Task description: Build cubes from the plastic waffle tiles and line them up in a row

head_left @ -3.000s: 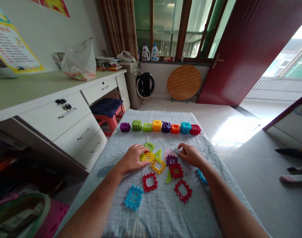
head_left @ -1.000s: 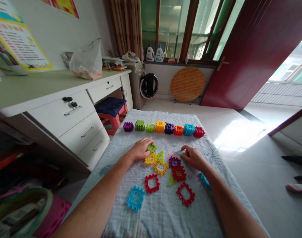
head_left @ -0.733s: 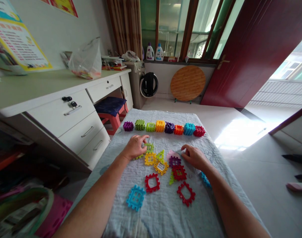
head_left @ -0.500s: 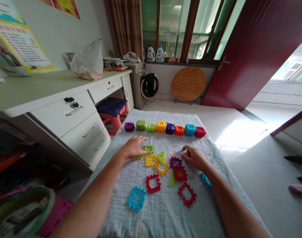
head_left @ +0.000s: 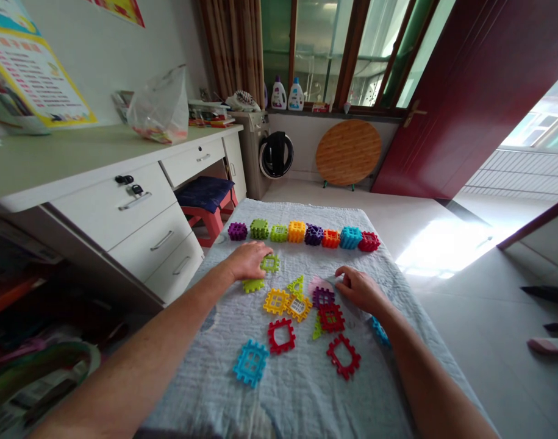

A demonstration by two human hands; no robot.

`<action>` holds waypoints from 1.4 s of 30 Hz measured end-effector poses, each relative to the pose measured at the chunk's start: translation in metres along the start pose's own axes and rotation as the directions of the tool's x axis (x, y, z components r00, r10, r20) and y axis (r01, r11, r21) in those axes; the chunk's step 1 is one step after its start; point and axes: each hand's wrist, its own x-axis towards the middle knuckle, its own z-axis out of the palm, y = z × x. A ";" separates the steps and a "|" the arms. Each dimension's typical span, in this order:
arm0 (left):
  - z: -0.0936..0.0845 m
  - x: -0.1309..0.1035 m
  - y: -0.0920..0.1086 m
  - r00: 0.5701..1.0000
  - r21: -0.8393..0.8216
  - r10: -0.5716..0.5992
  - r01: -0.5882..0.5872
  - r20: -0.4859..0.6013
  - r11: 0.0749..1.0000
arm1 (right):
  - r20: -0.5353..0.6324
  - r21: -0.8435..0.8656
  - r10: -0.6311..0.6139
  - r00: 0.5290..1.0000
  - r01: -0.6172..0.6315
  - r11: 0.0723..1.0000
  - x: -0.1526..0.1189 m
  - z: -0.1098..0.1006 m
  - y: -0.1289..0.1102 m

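My left hand (head_left: 250, 260) has its fingers closed on the left edge of a light green window-pattern building tile (head_left: 271, 263). Just below that hand, another green tile (head_left: 253, 285) lies flat. On the right, my right hand (head_left: 360, 288) rests on the cloth, fingers loosely bent and apart, holding nothing. Nearest to it are a purple tile (head_left: 323, 297) and a red window tile (head_left: 331, 317). Two yellow tiles (head_left: 276, 301) and a green triangle (head_left: 296, 286) lie between the hands. Closer to me are two red frames (head_left: 281, 336) and a blue tile (head_left: 251, 363).
A row of coloured cubes (head_left: 296, 231) stands across the far part of the cloth-covered table (head_left: 306, 396). Another blue piece (head_left: 380, 332) is partly behind my right forearm. A white desk (head_left: 123, 213) stands at left, a stool (head_left: 206, 198) beside it.
My left hand has moved away from me, carrying the green window tile with it, apart from the yellow tile. My right hand has stayed nearly still.
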 end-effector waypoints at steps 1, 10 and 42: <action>-0.004 0.000 -0.007 0.999 -0.022 -0.004 0.003 -0.034 1.000 | -0.003 0.000 -0.001 1.000 0.001 1.000 0.000 0.000 0.000; -0.049 0.020 -0.067 0.966 -0.080 -0.160 0.147 -0.202 0.986 | 0.008 0.013 -0.030 1.000 0.030 0.999 0.001 0.001 0.003; -0.050 0.068 -0.083 0.981 -0.041 -0.176 0.174 -0.081 0.984 | 0.014 0.024 -0.016 1.000 0.016 1.000 0.001 0.002 0.003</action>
